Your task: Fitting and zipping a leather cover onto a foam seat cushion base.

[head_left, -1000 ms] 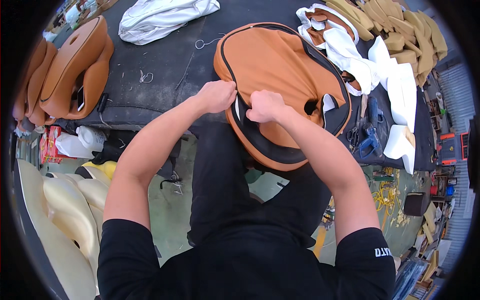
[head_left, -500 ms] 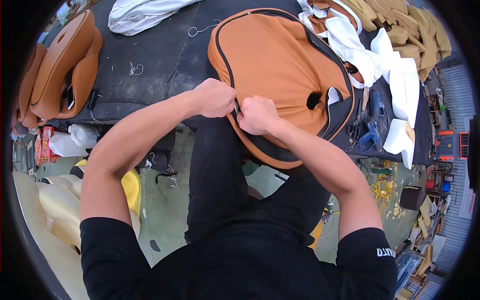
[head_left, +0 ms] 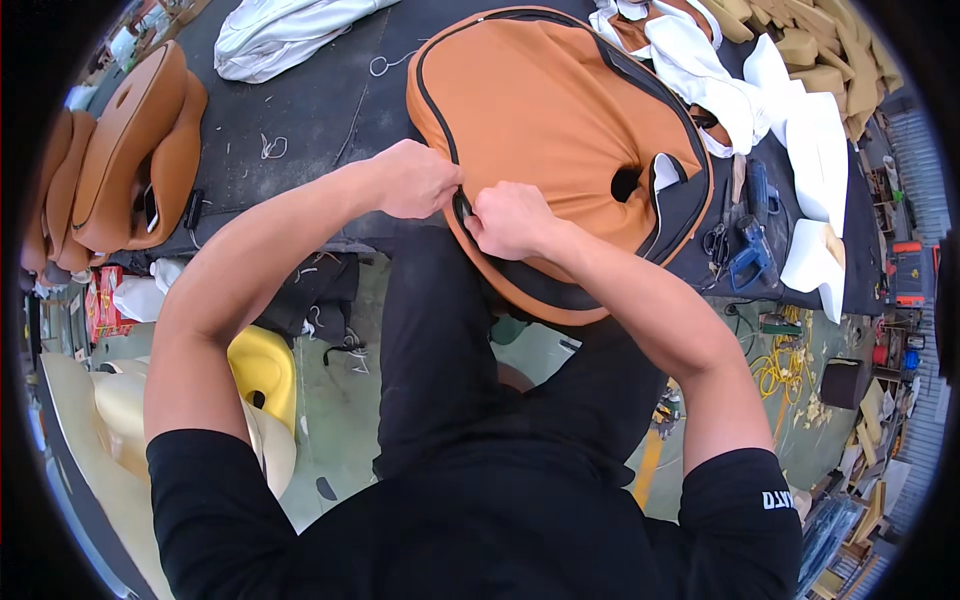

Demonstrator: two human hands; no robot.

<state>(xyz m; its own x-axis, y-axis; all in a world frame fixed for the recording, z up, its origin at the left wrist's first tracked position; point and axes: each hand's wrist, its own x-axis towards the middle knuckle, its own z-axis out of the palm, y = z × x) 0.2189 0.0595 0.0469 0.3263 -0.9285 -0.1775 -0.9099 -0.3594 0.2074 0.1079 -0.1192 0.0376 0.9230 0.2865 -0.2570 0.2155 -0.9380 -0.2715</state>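
A tan-orange leather seat cover (head_left: 530, 110) lies at the table's near edge, over my knees. A black strip, which looks like a zip, runs round it, and a dark hole sits at its lower right with a white-lined flap beside it. At its near left rim my left hand (head_left: 418, 180) is closed, thumb and fingers pinching the edge. Just right of it my right hand (head_left: 512, 220) is closed on the same black-lined edge. What exactly lies between the fingertips is hidden by the fists.
The black table (head_left: 300, 100) carries finished brown leather seats (head_left: 130, 150) at left and white fabric (head_left: 290, 35) behind. At right lie scissors (head_left: 716, 242), a blue tool (head_left: 750, 262), white pieces (head_left: 815, 150) and stacked foam (head_left: 815, 60). A yellow shell (head_left: 265, 370) stands below left.
My left hand has shifted slightly left and up along the rim, and the gap between my hands is a little wider. Both keep their closed grip.
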